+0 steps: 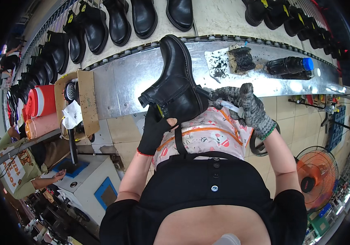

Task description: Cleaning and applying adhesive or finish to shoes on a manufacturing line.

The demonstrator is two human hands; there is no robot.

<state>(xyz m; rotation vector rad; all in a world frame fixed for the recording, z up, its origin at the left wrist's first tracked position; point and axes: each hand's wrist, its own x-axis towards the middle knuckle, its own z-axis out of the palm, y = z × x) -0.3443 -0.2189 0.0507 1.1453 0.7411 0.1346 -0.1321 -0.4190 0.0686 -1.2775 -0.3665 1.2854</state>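
Black boot (176,81), black left glove (152,131), mottled grey right glove (253,111)

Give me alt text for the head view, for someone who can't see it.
A black-gloved left hand holds a black ankle boot while a grey-gloved right hand holds a slim tool at its heel. Beyond are a metal work surface with a blue-capped bottle, and rows of black boots.

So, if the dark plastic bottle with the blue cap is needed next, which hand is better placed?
Probably the right: the grey-gloved right hand is nearer the dark blue-capped bottle, though holding a slender pale object. The black-gloved left hand is farther, holding the black leather boot.
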